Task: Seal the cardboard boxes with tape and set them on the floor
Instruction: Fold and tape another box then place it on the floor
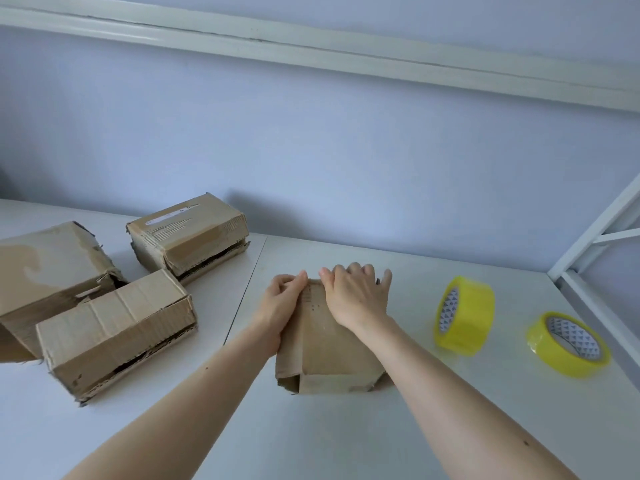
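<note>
A small cardboard box (pixel 325 355) sits on the white table (pixel 346 438) in front of me. My left hand (pixel 282 306) lies along its left top edge, thumb on the top. My right hand (pixel 356 294) lies over the far right of its top, fingers curled over the far edge. Two yellow tape rolls lie to the right: one roll (pixel 464 317) stands on its edge, the other tape roll (pixel 568 344) lies tilted near the table's right side.
Three more cardboard boxes stand at the left: a large box (pixel 48 271), a nearer box (pixel 114 330) with a gaping side flap, and a far box (pixel 188 235) with a label. A white metal frame (pixel 588 244) rises at the right. A wall runs behind.
</note>
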Motion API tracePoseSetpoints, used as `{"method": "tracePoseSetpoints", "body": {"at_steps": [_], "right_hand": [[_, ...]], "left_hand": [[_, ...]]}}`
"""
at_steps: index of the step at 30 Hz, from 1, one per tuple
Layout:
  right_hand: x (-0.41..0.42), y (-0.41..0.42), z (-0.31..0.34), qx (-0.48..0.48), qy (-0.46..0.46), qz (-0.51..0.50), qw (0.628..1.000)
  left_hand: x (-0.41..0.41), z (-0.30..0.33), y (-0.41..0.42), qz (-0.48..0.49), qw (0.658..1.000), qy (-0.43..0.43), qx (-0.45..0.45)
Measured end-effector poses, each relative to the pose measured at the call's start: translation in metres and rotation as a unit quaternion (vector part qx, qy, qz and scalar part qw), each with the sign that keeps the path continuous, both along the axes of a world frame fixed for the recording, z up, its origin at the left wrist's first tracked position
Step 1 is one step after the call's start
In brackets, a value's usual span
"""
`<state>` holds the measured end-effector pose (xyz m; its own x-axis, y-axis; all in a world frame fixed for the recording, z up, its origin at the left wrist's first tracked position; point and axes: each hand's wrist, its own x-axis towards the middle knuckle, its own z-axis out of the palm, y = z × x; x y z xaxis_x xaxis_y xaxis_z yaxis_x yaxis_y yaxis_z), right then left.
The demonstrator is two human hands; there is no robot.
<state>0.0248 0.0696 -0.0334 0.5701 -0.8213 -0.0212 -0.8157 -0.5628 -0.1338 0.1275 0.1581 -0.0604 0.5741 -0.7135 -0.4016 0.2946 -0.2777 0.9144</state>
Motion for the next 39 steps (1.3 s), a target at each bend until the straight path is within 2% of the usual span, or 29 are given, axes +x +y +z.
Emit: {"method": "tracePoseSetpoints", "body": {"at_steps": [3,7,12,19,24,30,39], "right_hand": [[0.006,-0.001,-0.005,0.037,0.03,-0.024,0.999],[0.011,-0.001,-0.008,0.009,0.033,-0.01,0.999],[0.009,0.001,-0.002,0.037,0.033,-0.013,0.999],[0.002,0.015,-0.009,0.014,0.013,-0.013,1.0],[-0.01,0.031,-0.007,0.034,0.041,0.055,0.997],[-0.02,0.037,-0.007,0.038,0.041,0.083,0.995],[-0.035,0.06,-0.013,0.018,-0.007,0.126,0.992]], "left_hand": [[-0.002,-0.011,-0.007,0.02,0.999,0.025,-0.002],[0.003,-0.023,-0.012,0.021,0.999,0.022,-0.01],[0.002,-0.023,-0.015,0.047,0.999,0.023,-0.005],[-0.001,-0.021,-0.019,0.061,0.998,0.029,-0.008],[0.002,-0.02,-0.02,0.077,0.997,0.03,-0.004],[-0.002,-0.019,-0.021,0.08,0.997,0.015,-0.004],[-0.001,-0.017,-0.02,0.076,0.997,0.008,0.003]]}}
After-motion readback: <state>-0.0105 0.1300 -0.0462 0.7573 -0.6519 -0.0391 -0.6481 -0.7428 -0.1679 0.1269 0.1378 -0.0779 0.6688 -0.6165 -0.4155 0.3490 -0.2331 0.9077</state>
